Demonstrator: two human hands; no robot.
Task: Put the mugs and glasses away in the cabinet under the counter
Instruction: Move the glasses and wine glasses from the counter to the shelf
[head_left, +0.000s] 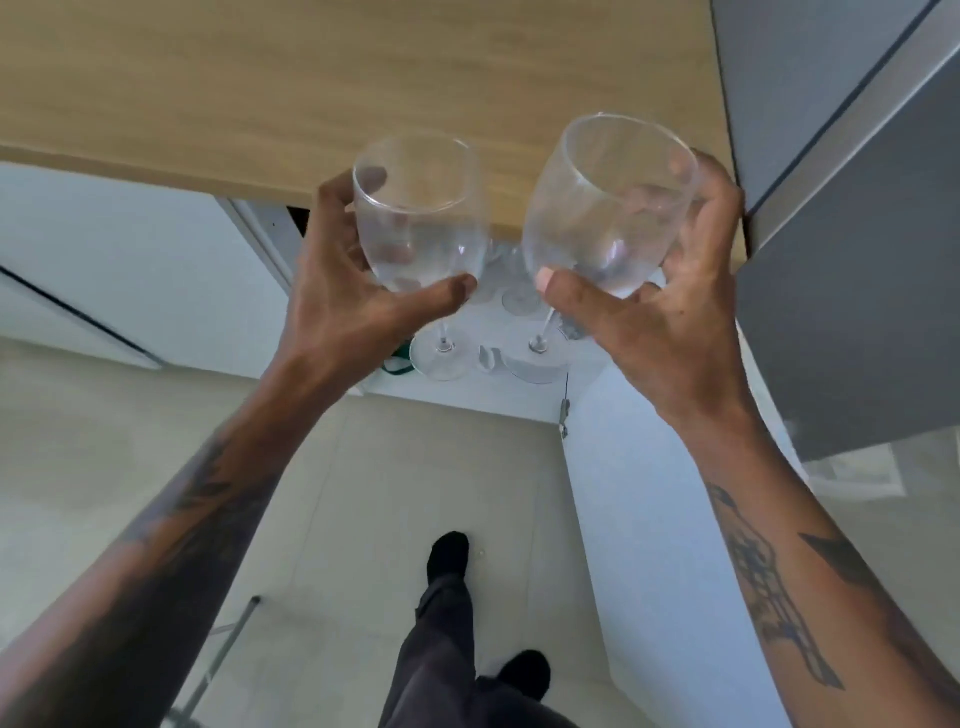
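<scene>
I hold two clear wine glasses upright, side by side, over the front edge of the wooden counter (218, 88). My left hand (332, 291) wraps the bowl of the left wine glass (421, 218). My right hand (670, 312) wraps the bowl of the right wine glass (608, 208). Their stems and feet hang above the open cabinet (467, 389) under the counter. On the cabinet's white shelf another glass foot (519, 302) shows, partly hidden behind the bowls.
The open white cabinet door (649, 519) stands to the right with its hinge (563, 413). A grey tall unit (852, 322) rises at the right. A green loop (397, 366) lies at the shelf's left. My legs and dark shoes (449, 556) stand on the pale floor.
</scene>
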